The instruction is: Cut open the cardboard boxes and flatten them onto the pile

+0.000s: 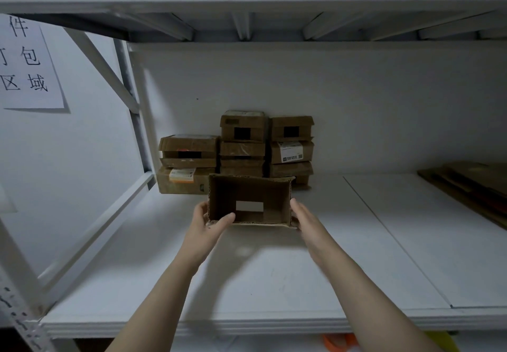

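One opened box (249, 201) sits between left hand (205, 227) and right hand (308, 221).

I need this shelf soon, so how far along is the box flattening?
Done: some flattened cardboard lies at the far right. In hand: an opened box, gripped by the left hand and pressed by the right hand, not yet flat. Left: the stacked boxes behind it, none flattened.

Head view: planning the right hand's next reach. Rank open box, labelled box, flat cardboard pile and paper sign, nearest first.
1. Open box, against the right hand.
2. Labelled box, behind it in the stack.
3. Flat cardboard pile, far right.
4. Paper sign, left wall.
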